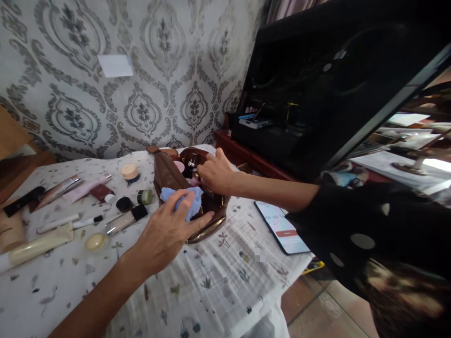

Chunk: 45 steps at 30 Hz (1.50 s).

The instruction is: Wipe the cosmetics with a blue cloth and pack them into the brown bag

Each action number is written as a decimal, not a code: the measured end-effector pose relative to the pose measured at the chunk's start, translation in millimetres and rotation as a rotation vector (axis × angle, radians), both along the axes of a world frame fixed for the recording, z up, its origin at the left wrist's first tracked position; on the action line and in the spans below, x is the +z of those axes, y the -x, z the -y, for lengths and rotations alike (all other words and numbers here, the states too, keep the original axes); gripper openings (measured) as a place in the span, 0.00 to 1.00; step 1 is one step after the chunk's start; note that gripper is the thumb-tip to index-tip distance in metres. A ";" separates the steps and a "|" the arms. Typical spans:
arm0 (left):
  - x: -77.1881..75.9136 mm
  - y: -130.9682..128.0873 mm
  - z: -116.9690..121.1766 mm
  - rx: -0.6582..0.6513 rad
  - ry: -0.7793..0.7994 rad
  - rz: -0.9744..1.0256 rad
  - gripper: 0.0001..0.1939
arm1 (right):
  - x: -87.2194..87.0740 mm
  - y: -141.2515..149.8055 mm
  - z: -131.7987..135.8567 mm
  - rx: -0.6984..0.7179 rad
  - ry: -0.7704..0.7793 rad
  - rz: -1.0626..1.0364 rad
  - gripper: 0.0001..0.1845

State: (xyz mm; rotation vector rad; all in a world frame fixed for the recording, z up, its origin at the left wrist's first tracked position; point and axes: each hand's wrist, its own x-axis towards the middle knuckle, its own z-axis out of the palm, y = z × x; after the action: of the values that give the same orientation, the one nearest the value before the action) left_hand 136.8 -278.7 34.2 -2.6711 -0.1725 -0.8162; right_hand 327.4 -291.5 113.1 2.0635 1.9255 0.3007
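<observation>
Left forearm: bare, rising from lower left | Left hand (pixel 169 227): palm down at near side of brown leather cosmetic bag (pixel 168 170), fingers bent, thumb apart | Right forearm: bare, extending from right | Right hand (pixel 215 174): over bag's opening, fingers curled downward

Your left hand (pixel 169 230) is pressing a blue cloth (pixel 192 201) against the open brown bag (pixel 171 170), while your right hand (pixel 216 172) is reaching into it; the phone (pixel 282 227) is lying to the right on the patterned cloth cover (pixel 207 281).
</observation>
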 end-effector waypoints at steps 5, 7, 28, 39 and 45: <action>0.0 -0.1 0.4 -0.014 0.000 0.014 0.27 | -7.1 -5.9 1.8 0.015 -0.034 -0.005 0.14; -0.3 -0.3 0.4 -0.016 -0.005 0.023 0.28 | -11.8 -8.3 3.6 0.045 -0.058 0.004 0.14; -0.7 0.6 1.0 0.021 -0.037 0.001 0.30 | -4.0 -7.8 13.6 0.112 0.108 0.117 0.17; -1.2 0.3 0.8 0.024 -0.057 0.014 0.27 | -0.6 -6.8 18.5 0.133 0.145 0.131 0.12; -2.5 1.1 0.6 0.029 -0.066 0.014 0.29 | 2.8 -4.2 13.1 0.118 0.225 0.130 0.13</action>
State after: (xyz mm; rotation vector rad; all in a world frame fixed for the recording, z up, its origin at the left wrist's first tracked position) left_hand 135.6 -279.3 31.7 -2.5958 -0.1835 -0.8175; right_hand 331.5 -304.6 115.9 1.7492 1.9111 0.2266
